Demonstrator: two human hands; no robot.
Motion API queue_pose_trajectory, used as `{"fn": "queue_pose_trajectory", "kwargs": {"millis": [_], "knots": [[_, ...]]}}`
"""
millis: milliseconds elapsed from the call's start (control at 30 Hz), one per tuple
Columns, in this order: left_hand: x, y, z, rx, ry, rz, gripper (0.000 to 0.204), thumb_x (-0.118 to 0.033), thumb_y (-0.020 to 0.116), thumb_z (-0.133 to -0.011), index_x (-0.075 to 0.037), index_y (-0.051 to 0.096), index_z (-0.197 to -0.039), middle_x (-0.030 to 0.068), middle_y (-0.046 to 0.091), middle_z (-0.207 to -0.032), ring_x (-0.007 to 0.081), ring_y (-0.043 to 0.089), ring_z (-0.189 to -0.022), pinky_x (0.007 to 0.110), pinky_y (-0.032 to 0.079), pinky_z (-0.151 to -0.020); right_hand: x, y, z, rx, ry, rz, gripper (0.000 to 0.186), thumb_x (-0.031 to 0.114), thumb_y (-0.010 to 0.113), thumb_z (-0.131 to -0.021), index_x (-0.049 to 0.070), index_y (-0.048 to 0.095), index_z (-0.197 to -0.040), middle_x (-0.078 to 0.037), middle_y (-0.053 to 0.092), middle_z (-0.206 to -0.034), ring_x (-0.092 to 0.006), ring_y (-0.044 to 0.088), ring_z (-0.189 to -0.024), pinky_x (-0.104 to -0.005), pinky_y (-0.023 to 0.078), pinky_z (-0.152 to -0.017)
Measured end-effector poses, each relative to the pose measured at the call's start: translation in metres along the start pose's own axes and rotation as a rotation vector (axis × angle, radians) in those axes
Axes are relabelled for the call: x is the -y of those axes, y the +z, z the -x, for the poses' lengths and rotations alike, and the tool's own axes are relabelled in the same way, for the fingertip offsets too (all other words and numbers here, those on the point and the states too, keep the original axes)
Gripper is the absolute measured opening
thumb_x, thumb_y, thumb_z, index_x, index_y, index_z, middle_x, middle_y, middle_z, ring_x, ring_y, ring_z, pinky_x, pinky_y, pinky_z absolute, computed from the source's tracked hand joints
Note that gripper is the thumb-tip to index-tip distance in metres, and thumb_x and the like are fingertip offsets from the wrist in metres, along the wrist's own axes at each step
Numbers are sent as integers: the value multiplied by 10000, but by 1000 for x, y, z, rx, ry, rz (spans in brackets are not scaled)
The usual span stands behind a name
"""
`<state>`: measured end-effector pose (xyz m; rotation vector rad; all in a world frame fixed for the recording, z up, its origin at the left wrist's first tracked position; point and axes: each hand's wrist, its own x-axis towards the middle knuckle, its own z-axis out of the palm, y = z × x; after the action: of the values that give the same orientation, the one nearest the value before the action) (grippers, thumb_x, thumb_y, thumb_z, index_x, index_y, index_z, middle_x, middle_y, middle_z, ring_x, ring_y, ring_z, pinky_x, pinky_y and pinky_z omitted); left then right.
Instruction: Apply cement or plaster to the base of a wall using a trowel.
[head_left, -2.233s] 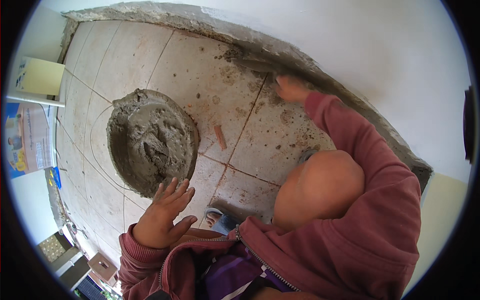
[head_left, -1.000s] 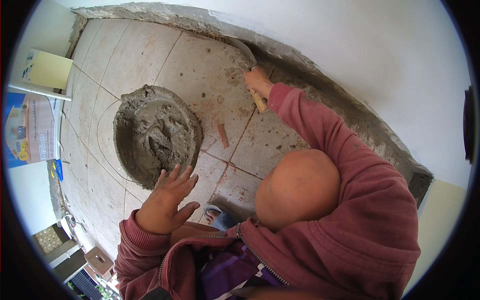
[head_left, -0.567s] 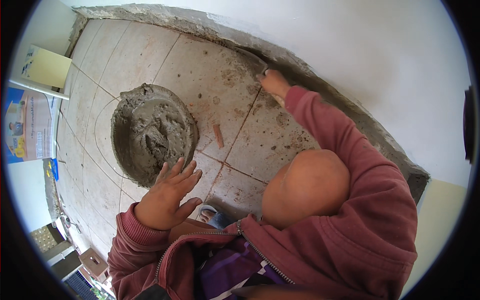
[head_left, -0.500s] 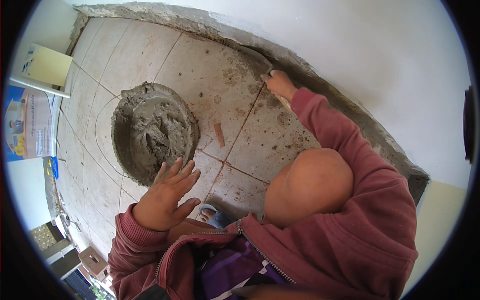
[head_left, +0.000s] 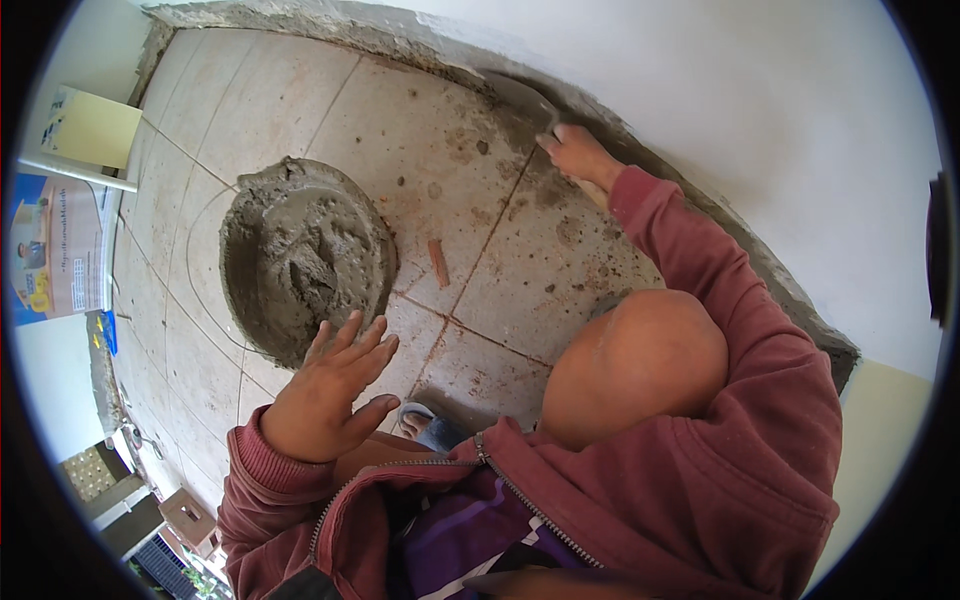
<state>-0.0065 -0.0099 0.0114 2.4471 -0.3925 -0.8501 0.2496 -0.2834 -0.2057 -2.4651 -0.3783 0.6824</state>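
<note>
My right hand (head_left: 580,157) is closed round the handle of a trowel (head_left: 527,101), low against the base of the white wall. The trowel's blade lies along the grey mortar strip (head_left: 600,130) where wall meets floor. Below my wrist the pale end of its handle sticks out. My left hand (head_left: 335,395) hovers with fingers spread and holds nothing, near the close rim of a bucket (head_left: 237,283). Wet grey mortar (head_left: 310,240) fills much of this round bucket, heaped and hollowed in the middle.
A reddish-brown fragment (head_left: 438,262) lies on the tiled floor (head_left: 420,170) right of the bucket, among crumbs of mortar. The bucket's thin wire handle (head_left: 190,250) arcs out to its left. My bent knee (head_left: 640,365) rises between the arms. Printed bags (head_left: 65,240) stand at the far left.
My right hand has shifted slightly right and up along the wall's base with the trowel. My left hand stays almost where it was. The knee has moved slightly right.
</note>
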Motion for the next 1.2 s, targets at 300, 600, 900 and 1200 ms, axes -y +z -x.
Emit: {"fn": "queue_pose_trajectory", "kwargs": {"millis": [300, 600, 900, 1200], "knots": [[2, 1, -4, 34, -71, 20, 555, -174, 579, -750, -30, 356, -1238, 182, 305, -1310, 380, 205, -1238, 498, 145, -1001, 3, 12, -2, 173, 96, 137, 397, 290, 396, -837, -69, 562, -866, -223, 587, -726, -347, 581, -713, -407, 430, -711], [1, 4, -8, 46, -52, 19, 549, -168, 575, -754, -33, 356, -1239, 187, 308, -1307, 382, 207, -1237, 492, 150, -1002, -6, 17, 4, 38, 219, -254, 417, 317, 413, -834, -66, 519, -960, -258, 564, -864, -368, 562, -807, -431, 434, -711], [1, 2, -7, 61, -33, 22, 561, -166, 590, -741, -25, 361, -1233, 189, 325, -1297, 381, 215, -1235, 490, 160, -998, -30, 13, 24, -23, 138, 13, 448, 364, 434, -836, -71, 526, -892, -255, 559, -825, -370, 547, -784, -422, 415, -698], [2, -2, -7, 72, -61, 56, 563, -142, 598, -722, -11, 373, -1222, 204, 340, -1282, 388, 226, -1230, 481, 164, -998, -40, 3, 66, -57, 65, 294, 427, 355, 440, -834, -63, 520, -864, -247, 556, -790, -373, 543, -767, -424, 417, -681]]}}
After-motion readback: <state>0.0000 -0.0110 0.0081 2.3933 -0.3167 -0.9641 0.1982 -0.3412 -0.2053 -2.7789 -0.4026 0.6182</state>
